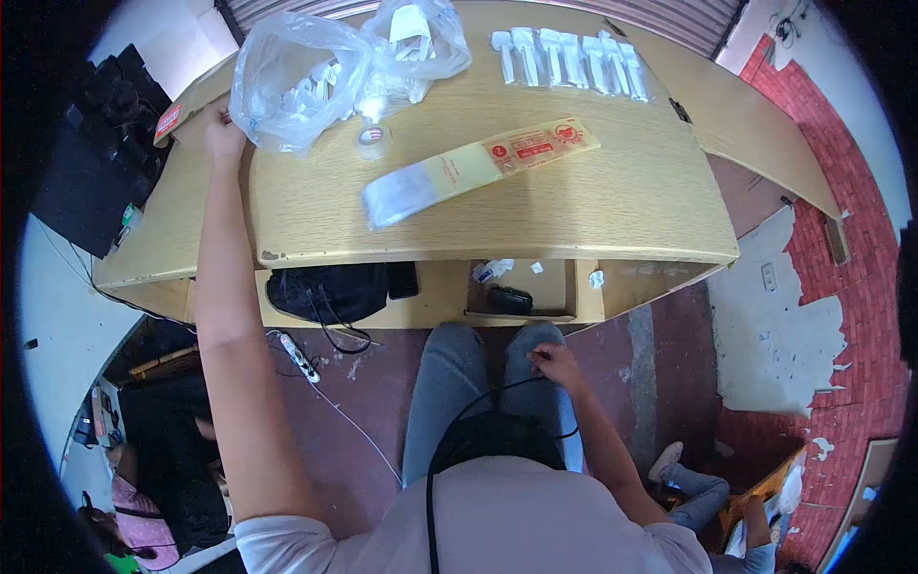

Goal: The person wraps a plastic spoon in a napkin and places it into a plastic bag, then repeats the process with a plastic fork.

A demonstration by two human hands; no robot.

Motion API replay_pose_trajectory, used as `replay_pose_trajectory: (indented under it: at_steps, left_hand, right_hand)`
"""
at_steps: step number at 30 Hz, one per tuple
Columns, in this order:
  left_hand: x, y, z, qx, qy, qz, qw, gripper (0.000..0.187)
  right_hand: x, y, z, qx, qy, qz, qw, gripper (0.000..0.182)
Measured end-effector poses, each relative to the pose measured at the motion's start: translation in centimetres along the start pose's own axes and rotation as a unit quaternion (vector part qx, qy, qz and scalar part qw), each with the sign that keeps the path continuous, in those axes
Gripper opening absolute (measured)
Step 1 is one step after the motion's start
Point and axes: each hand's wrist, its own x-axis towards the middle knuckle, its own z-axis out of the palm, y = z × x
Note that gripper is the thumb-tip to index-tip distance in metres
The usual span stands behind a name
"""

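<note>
My left hand point(225, 139) reaches to the far left of the table, fingers curled beside the rim of a clear plastic bag point(273, 120). What those fingers hold, if anything, is too small to make out. White plastic pieces point(320, 84) lie inside the bag. My right hand point(557, 367) is over my right knee with its fingers drawn together, a black cable point(516, 385) looping close below it. A roll of clear tape point(373, 143) stands by the bags. Nearer lies a stack of clear plastic sleeves point(478, 167) with a yellow, red-printed end.
A second plastic bag point(426, 48) stands at the back. Several wrapped white pieces point(574, 62) lie in a row at back right. Below the tabletop, a shelf holds a black bag point(325, 292) and an open box point(564, 287). A power strip point(299, 357) lies on the floor. Other people sit at both sides.
</note>
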Motion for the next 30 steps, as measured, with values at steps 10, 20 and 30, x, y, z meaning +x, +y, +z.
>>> replay_pose_trajectory:
  at_steps: [10, 20, 30]
  left_hand:
    - [-0.2, -0.5, 0.1, -0.051, -0.037, -0.015, 0.998, 0.038]
    - [1.2, -2.9, 1.0, 0.016, -0.071, -0.057, 0.996, 0.045]
    - [1.2, -2.7, 0.7, 0.011, -0.081, -0.083, 0.993, 0.046]
  right_hand:
    - [-0.1, -0.4, -0.2, 0.049, -0.013, 0.033, 0.998, 0.022]
    - [-0.5, -1.2, -0.7, 0.052, -0.028, 0.041, 0.997, 0.021]
    - [-0.3, -0.6, -0.3, 0.098, -0.029, 0.044, 0.994, 0.021]
